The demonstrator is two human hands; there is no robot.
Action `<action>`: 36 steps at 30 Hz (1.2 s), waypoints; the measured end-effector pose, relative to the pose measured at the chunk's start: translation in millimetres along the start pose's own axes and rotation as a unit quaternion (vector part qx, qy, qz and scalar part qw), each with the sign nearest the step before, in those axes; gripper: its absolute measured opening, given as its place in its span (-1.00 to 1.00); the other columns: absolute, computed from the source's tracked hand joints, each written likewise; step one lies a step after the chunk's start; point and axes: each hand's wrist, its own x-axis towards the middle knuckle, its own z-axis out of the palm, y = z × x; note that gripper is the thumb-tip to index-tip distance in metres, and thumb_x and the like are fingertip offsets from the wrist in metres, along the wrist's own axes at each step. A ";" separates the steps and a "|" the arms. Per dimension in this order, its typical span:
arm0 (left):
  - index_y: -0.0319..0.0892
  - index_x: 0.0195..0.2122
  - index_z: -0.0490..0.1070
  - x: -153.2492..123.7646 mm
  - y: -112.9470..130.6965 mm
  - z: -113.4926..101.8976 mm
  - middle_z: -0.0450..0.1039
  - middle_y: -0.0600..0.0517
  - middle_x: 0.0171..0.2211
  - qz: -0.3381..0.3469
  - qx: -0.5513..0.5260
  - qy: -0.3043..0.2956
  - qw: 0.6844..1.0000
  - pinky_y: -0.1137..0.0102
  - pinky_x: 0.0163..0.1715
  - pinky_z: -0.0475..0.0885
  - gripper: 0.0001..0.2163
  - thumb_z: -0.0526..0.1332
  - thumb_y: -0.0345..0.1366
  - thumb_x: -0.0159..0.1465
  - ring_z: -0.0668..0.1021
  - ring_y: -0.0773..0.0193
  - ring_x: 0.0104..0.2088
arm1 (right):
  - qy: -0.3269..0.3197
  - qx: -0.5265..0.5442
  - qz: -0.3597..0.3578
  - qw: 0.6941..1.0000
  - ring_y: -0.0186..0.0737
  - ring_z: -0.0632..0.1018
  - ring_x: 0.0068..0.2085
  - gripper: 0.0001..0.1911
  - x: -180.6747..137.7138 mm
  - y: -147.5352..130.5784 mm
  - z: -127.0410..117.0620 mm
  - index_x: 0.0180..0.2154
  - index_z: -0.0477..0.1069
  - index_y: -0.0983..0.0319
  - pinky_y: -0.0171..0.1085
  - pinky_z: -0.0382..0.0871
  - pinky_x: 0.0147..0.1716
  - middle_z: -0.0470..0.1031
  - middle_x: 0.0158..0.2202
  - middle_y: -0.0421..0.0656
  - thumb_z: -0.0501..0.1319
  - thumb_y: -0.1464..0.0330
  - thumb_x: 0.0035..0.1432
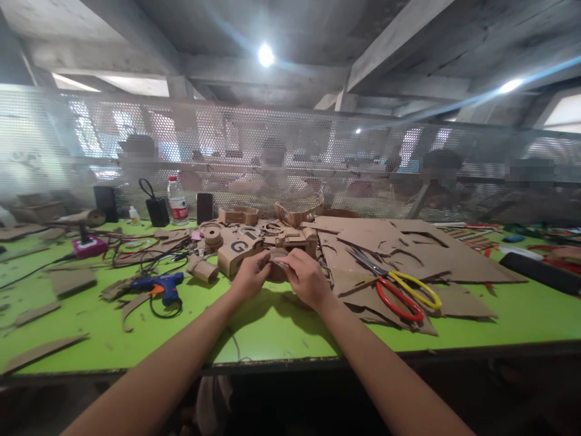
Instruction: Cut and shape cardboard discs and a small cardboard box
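Between my two hands, a small cardboard piece (278, 274) is held just above the green table (281, 330). My left hand (249, 275) grips its left side with fingers closed. My right hand (306, 277) pinches it from the right, fingertips on its upper edge; its exact shape is partly covered by the fingers. A cardboard box form with a dark letter G (238, 249) stands right behind my left hand. More cut cardboard parts (295, 242) lie behind both hands. To the left is a rolled cardboard tube (202, 268).
Scissors with red and yellow handles (399, 293) lie on cardboard sheets (363, 233) at the right. A blue glue gun (167, 284) with its cord is on the left. A water bottle (177, 203) stands by the perforated screen (254, 133); people sit beyond it.
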 end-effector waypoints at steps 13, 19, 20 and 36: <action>-0.27 -0.28 0.52 7.3 -3.9 -7.5 0.58 -0.06 -0.36 -0.057 -0.060 -0.118 0.990 0.30 -0.24 0.46 -0.66 0.31 -0.07 0.09 0.54 0.14 -0.33 | -0.015 0.222 0.204 0.953 -0.28 0.56 -0.33 -0.73 0.5 15.9 -0.6 -0.23 0.46 0.29 -0.23 0.50 -0.31 0.52 -0.31 -0.20 0.20 0.19 0.35; -0.26 -0.44 0.53 5.4 -1.3 -7.2 0.47 0.07 -0.55 -0.099 -0.046 -0.105 0.988 0.41 -0.43 0.37 -0.72 0.42 -0.12 -0.03 0.46 0.26 -0.48 | -0.079 0.297 0.234 0.922 -0.30 0.56 -0.34 -0.78 -0.3 13.6 0.4 -0.25 0.48 0.29 -0.24 0.50 -0.30 0.53 -0.33 -0.22 0.27 0.24 0.31; -0.26 -0.47 0.53 5.3 -0.6 -6.9 0.45 0.09 -0.57 -0.106 -0.050 -0.107 0.987 0.42 -0.45 0.37 -0.72 0.42 -0.11 -0.03 0.44 0.29 -0.51 | -0.087 0.310 0.243 0.915 -0.33 0.54 -0.39 -0.77 -0.6 15.1 -0.4 -0.26 0.47 0.30 -0.27 0.49 -0.36 0.51 -0.36 -0.23 0.26 0.24 0.31; -0.24 -0.52 0.48 6.1 0.3 -13.0 0.45 0.03 -0.57 -0.141 -0.102 -0.093 0.980 0.40 -0.50 0.35 -0.59 0.45 0.05 -0.05 0.43 0.30 -0.54 | -0.004 0.339 0.279 0.898 -0.37 0.52 -0.43 -0.74 -4.4 32.9 0.0 -0.11 0.44 0.29 -0.33 0.48 -0.47 0.50 -0.30 -0.21 0.20 0.21 0.36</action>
